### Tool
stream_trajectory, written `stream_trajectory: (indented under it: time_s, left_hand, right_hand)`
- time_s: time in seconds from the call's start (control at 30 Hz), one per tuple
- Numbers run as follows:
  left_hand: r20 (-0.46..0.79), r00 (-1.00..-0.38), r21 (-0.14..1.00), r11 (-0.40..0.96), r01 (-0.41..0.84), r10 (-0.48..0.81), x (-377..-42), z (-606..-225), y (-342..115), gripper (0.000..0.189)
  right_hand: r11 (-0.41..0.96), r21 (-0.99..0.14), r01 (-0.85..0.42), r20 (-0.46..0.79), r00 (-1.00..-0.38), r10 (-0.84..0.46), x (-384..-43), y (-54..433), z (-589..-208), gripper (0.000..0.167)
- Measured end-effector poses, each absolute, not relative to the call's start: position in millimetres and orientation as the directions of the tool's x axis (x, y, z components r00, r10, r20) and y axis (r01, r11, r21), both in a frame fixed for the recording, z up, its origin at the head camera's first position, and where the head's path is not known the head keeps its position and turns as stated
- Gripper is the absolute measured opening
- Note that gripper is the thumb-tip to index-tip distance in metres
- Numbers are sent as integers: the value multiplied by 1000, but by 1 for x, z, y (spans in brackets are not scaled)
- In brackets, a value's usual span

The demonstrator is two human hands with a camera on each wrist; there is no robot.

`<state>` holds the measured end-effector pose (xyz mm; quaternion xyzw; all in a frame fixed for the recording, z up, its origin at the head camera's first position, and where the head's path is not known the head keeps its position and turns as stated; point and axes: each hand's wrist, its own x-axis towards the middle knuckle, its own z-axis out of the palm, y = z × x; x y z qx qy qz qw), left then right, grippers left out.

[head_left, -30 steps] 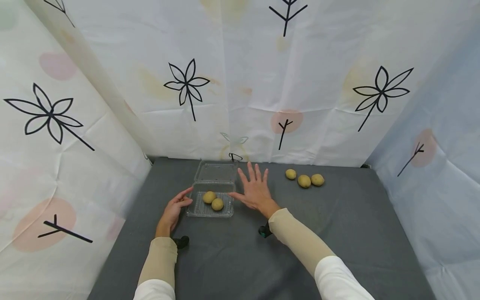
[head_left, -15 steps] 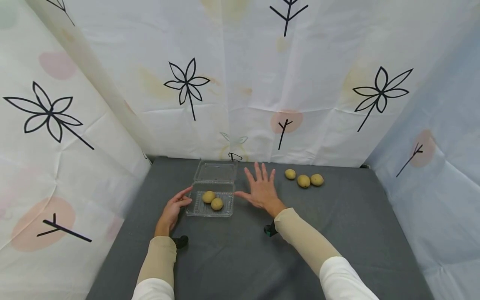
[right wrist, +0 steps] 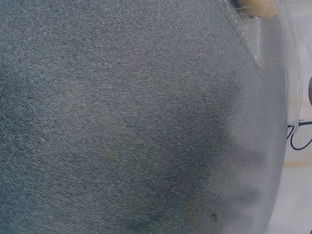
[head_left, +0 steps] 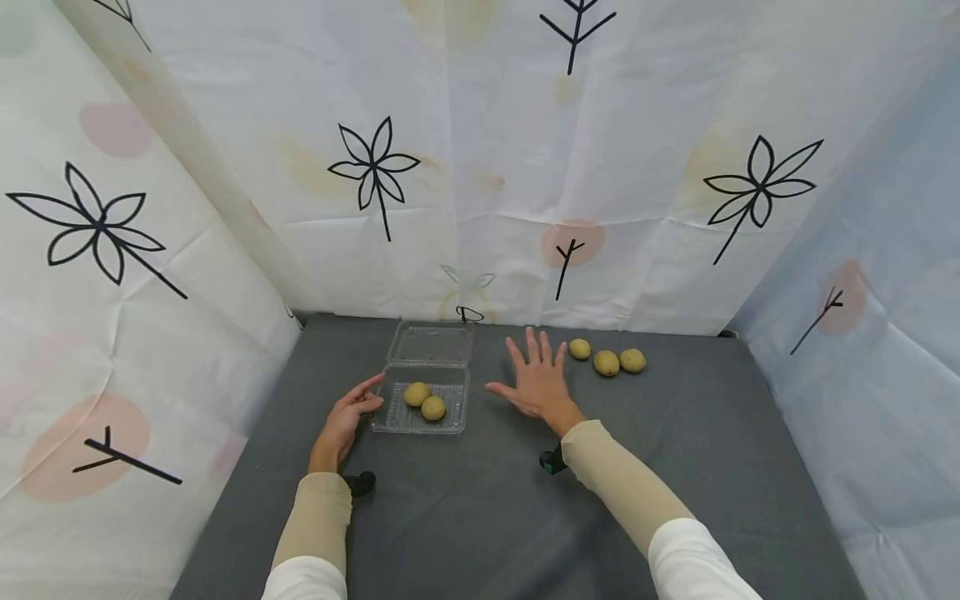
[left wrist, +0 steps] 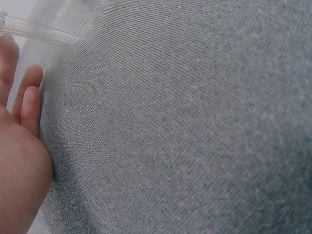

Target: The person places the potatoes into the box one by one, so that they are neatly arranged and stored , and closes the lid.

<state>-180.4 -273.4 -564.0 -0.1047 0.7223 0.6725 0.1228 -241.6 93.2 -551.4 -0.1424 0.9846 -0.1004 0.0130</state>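
Observation:
A clear plastic clamshell container (head_left: 455,422) lies with its lid (head_left: 432,342) folded back on the left side of the grey table. Two small yellow potatoes (head_left: 417,394) sit side by side in its base. My left hand (head_left: 347,425) rests beside the container, fingertips right at its left rim; the left wrist view shows a finger (left wrist: 7,68) reaching the clear plastic edge and two others loosely bent below. Holding nothing, my right hand (head_left: 542,388) hovers over the cloth between the container and the loose potatoes, fingers spread.
Three more potatoes (head_left: 606,363) lie in a loose row on the table toward the back right. White printed fabric (head_left: 495,183) hangs behind the table and along both sides. Dark grey cloth (head_left: 480,508) covers the table.
My right hand has moved rightward, away from the container and toward the loose potatoes, with its fingers still spread. The left hand, container and potatoes stay where they were.

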Motion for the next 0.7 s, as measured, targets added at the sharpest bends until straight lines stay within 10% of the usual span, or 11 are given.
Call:
stream_trajectory:
  time_s: [0.7]
  left_hand:
    - [-270,-963,953,137,-270,-16,-185,-593,-281,50]
  right_hand:
    - [941,-229,-249,50,-969,-244,-239,124,-566,92]
